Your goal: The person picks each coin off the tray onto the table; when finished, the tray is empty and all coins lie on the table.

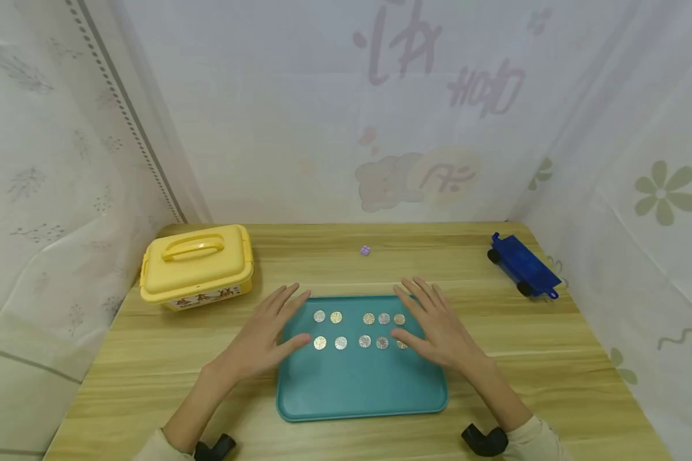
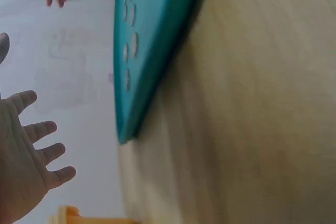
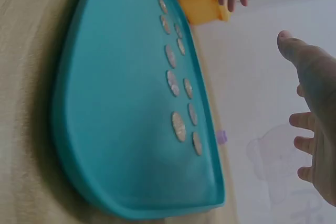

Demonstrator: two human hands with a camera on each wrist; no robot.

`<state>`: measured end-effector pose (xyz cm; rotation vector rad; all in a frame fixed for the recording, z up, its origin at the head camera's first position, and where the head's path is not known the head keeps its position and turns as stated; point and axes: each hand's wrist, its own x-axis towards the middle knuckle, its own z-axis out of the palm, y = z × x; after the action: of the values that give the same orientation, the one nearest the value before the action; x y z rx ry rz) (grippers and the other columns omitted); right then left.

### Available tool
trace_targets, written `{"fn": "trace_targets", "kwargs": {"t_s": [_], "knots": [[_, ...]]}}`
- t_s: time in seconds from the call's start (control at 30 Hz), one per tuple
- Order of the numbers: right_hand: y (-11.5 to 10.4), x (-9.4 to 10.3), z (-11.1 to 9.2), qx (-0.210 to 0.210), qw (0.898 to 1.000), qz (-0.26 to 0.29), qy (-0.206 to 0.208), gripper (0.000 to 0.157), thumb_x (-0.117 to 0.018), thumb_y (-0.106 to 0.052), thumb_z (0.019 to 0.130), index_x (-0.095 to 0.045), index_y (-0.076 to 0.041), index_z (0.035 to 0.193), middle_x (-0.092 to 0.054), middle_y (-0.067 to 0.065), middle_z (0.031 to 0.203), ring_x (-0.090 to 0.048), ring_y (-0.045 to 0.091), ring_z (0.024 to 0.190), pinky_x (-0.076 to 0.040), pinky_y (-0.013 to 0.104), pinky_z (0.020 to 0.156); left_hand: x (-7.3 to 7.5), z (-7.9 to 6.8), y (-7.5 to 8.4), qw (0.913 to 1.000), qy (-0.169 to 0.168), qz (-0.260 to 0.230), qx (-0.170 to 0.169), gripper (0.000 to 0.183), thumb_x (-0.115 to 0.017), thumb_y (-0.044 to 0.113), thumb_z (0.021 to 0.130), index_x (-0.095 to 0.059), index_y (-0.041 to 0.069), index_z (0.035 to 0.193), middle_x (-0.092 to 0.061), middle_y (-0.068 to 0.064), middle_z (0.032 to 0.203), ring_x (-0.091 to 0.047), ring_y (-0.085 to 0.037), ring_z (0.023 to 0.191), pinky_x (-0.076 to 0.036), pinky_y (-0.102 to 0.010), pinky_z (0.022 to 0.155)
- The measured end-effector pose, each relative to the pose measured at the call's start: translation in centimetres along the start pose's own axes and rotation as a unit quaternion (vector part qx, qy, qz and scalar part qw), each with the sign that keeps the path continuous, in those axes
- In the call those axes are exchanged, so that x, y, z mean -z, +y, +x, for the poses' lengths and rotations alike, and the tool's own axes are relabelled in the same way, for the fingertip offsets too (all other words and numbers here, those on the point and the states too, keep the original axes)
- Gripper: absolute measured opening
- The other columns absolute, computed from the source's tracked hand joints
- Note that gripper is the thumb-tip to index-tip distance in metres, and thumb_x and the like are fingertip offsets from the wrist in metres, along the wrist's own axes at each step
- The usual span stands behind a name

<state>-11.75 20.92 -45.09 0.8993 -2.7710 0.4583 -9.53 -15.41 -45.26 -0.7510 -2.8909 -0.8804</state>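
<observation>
A teal tray (image 1: 363,390) lies on the wooden table, with gold and silver coins (image 1: 336,317) set out flat in two rows toward its far side. A gap splits the rows into a left group of two per row and a right group of three per row. Over the tray's left edge is my left hand (image 1: 268,336), fingers spread, holding nothing. My right hand (image 1: 435,330) spreads over the right edge, also with nothing in it, its thumb partly covering one coin. Both wrist views show the hands (image 2: 21,161) raised above the tray (image 3: 105,103).
On the far left stands a yellow lidded box (image 1: 198,266) with a handle. A small purple cube (image 1: 366,250) sits behind the tray. Toward the right edge of the table (image 1: 513,358) is a blue toy cart (image 1: 525,264) with black wheels. Patterned white curtains surround the table.
</observation>
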Motion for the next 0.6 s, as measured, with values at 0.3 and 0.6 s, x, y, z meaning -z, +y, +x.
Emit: {"fn": "trace_targets", "kwargs": {"t_s": [0.3,0.6], "knots": [[0.8,-1.3,-0.7,-0.038,0.998,0.050,0.003,0.078,-0.064,-0.046,0.094,-0.032,-0.015,0.157,-0.036,0.011,0.160,-0.027,0.036,0.149,-0.022,0.061,0.117,-1.4,-0.2,-2.1,0.9944,0.026,-0.099,0.029,0.066,-0.057,0.042,0.100,-0.030,0.026,0.157,-0.031,-0.009,0.161,-0.029,-0.034,0.148,-0.029,-0.065,0.113],[1.0,-2.8,-1.0,-0.105,0.989,0.099,0.022,0.070,-0.063,-0.045,0.095,-0.040,-0.014,0.153,-0.048,0.010,0.150,-0.042,0.032,0.139,-0.030,0.059,0.113,-3.1,0.5,-3.4,0.9590,0.037,-0.268,0.085,0.051,-0.045,0.030,0.107,-0.034,0.017,0.155,-0.034,-0.010,0.160,-0.033,-0.040,0.146,-0.027,-0.064,0.115]]}}
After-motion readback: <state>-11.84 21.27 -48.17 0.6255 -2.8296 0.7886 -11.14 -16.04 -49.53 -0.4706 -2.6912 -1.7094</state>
